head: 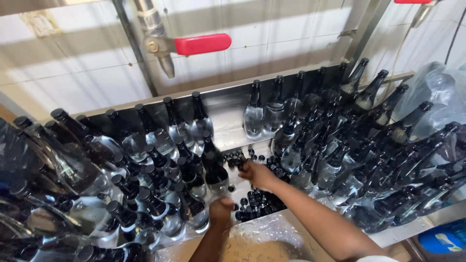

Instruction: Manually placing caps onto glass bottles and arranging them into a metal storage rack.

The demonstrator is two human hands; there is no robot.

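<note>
The right hand [256, 173] reaches over a heap of small black bottle caps [257, 200] on the wet steel table [272, 237] — fingers curled, pinching one cap — while the left hand [221, 211], clenched near the table's edge, touches a clear glass bottle with black cap [215, 167] among many standing alike.

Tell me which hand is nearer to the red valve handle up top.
Right. The right hand reaches over the loose black caps, farther up the wet table toward the red valve handle; the left hand sits lower, nearer the person.
</note>
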